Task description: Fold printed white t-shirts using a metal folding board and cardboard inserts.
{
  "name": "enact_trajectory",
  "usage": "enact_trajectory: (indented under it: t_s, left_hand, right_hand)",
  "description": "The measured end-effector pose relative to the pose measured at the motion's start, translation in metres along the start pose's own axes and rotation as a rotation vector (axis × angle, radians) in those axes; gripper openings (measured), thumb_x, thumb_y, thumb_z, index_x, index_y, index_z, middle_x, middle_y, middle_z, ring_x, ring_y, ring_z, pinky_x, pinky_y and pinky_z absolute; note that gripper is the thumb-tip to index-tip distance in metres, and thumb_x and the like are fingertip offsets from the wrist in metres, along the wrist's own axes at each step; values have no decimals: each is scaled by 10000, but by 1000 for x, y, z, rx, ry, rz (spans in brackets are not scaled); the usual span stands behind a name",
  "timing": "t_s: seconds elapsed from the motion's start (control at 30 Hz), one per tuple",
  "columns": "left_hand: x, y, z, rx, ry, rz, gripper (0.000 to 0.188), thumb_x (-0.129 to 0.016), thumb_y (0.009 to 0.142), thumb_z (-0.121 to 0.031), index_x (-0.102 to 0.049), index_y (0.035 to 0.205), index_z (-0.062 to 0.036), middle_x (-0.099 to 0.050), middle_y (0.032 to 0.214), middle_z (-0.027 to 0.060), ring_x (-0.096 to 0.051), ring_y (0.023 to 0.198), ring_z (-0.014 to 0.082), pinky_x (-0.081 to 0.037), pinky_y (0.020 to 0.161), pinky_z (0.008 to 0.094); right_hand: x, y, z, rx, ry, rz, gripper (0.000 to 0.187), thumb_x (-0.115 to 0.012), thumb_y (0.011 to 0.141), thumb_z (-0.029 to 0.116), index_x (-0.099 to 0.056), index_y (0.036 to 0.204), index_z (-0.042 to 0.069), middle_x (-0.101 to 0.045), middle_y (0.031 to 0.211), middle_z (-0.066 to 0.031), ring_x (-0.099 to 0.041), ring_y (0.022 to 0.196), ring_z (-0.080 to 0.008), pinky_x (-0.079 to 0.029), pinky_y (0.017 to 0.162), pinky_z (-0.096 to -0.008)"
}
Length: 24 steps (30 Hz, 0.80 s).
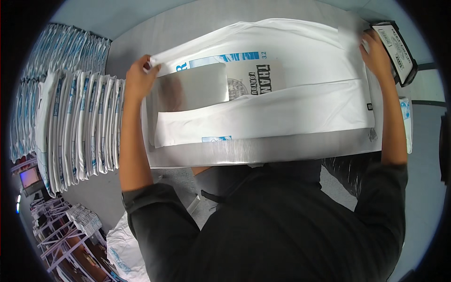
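Observation:
A white cloth with blue print [300, 108] lies across the worktable, its near part folded over in a long band. My left hand [141, 77] pinches its far left edge between thumb and fingers. At the far right corner my right hand [374, 54] has its fingers closed on the same cloth, which is blurred there. On the cloth's left part rests a shiny metal plate [195, 87], partly tucked under the folded band. Dark printing and a round emblem [237, 88] show to the right of the plate.
Rows of folded white cloths with blue print [80, 122] stand on edge at the left. A black-framed printed label [395, 50] is beyond my right hand. The grey table's near edge [263, 152] faces me. A white bundle [127, 249] lies low at the left.

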<state>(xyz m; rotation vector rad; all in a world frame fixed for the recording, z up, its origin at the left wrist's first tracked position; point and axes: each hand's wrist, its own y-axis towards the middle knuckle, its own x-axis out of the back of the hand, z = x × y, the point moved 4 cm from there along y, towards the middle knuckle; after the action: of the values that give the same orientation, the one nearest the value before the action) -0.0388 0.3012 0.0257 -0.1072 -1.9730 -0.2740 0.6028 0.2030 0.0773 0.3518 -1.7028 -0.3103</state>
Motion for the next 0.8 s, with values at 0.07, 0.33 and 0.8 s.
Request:
enact_trajectory:
  t_s: [0.07,0.33,0.8]
  left_hand:
    - [16,-67,-6,-83,128,-145,279,-670,871,-169,-680,1138,-88,-664,951,128,-625,722,295,-503,688,388]
    - [2,-141,-16,40,-163,-133,337,-557,899,-62,-667,1217,-53,-637,1002,138,-603,767,243,-488,681,338]
    - [-13,-158,-4,527,-522,-104,327,-630,998,-328,-639,942,-6,-604,628,54,-554,483,107,-406,449,253]
  right_hand:
    - [23,-54,19,-53,33,-29,282,-661,924,168,-668,1186,65,-575,1281,-192,-627,1111,-387,-532,890,-448]
    - [18,-226,32,-488,310,-43,315,-634,844,-10,-697,1134,94,-521,1235,-154,-559,732,-181,-489,637,-300]
    - [15,-245,17,-442,421,-129,229,-659,875,17,-718,1087,76,-565,1113,-112,-536,657,-146,-476,589,-274]
